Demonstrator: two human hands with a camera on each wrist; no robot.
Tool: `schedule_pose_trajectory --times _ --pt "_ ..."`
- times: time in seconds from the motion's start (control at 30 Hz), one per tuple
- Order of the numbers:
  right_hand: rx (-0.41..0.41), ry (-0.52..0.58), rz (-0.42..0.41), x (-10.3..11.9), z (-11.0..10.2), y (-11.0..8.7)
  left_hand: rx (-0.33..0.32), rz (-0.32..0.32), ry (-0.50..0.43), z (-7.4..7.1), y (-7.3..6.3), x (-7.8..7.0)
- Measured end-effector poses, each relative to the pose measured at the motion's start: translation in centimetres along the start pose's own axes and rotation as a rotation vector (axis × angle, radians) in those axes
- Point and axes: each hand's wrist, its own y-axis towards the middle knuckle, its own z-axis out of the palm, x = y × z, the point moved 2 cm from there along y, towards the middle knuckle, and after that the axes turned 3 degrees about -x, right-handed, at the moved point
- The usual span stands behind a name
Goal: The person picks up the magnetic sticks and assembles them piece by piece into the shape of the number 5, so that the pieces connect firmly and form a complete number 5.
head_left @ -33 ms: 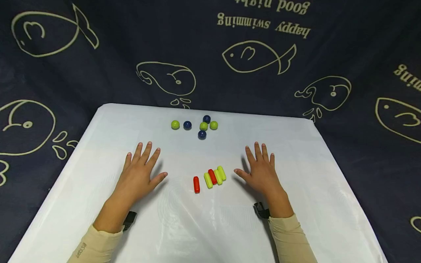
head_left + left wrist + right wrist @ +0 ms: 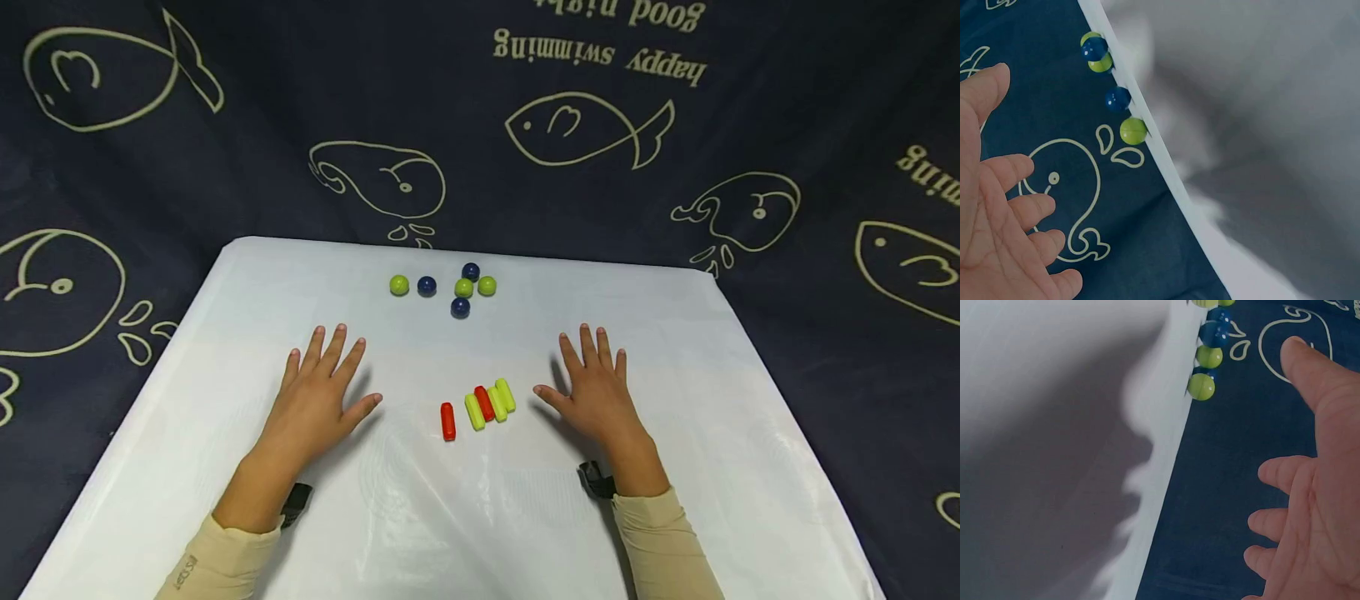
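Observation:
My left hand [image 2: 311,404], palm down with its fingers spread, is over the left part of the white table. The right hand [image 2: 596,400] is held the same way on the other side. Neither holds anything. Between them lie small stick-shaped pieces: a red stick [image 2: 447,422] apart on the left, then a slanted row with another red stick [image 2: 483,403] among three yellow-green sticks [image 2: 474,412]. The right thumb is nearest that row. Farther back sit three green balls [image 2: 399,285] and three navy balls [image 2: 427,286], loosely grouped; both wrist views show balls too.
The white-covered table [image 2: 360,533] ends just behind the balls. Beyond it hangs a dark blue cloth [image 2: 480,200] with pale fish and whale drawings. A black band [image 2: 296,503] circles the left wrist, another black band [image 2: 595,481] the right. Both sleeves are beige.

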Motion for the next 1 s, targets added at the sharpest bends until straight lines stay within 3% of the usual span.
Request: schedule_pose_trajectory --times 0.33,0.6,1.0 --pt "-0.009 0.005 -0.002 0.0 -0.1 0.2 -0.021 0.01 -0.008 0.0 0.1 -0.4" --pt "-0.051 0.034 -0.067 0.1 0.0 0.4 -0.027 0.011 -0.053 0.4 0.2 -0.8" --pt "-0.09 0.206 -0.19 0.2 0.4 1.2 0.041 0.04 -0.325 1.7 0.3 -3.1"
